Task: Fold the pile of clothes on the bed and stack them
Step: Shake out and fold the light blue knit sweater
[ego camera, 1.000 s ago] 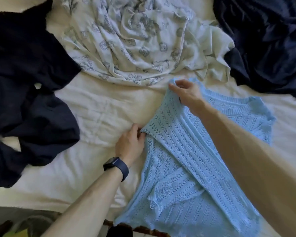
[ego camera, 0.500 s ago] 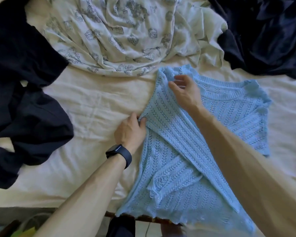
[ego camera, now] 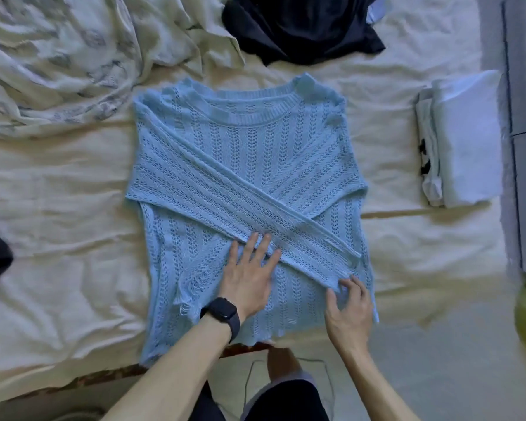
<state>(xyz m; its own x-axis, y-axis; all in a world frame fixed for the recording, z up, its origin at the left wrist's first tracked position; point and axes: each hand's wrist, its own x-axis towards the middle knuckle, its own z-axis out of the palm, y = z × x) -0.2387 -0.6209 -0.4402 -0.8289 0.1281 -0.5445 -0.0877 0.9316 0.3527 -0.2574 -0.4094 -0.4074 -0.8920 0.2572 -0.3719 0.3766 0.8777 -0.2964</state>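
The left arm [ego camera: 179, 360] hides some hem of the blue sweater [ego camera: 240, 153] on the bed [ego camera: 73, 223]. The left hand [ego camera: 246, 281] lies flat on it, fingers spread. The right hand [ego camera: 349, 311] touches a sleeve end [ego camera: 345, 267] with bent fingers; pinching or not, I cannot tell.

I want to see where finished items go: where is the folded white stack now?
In the head view, the folded white stack lies at the right edge of the bed, right of the blue knit sweater.

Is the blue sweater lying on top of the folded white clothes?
No, the blue sweater lies flat on the bed sheet, apart from the folded white clothes to its right.
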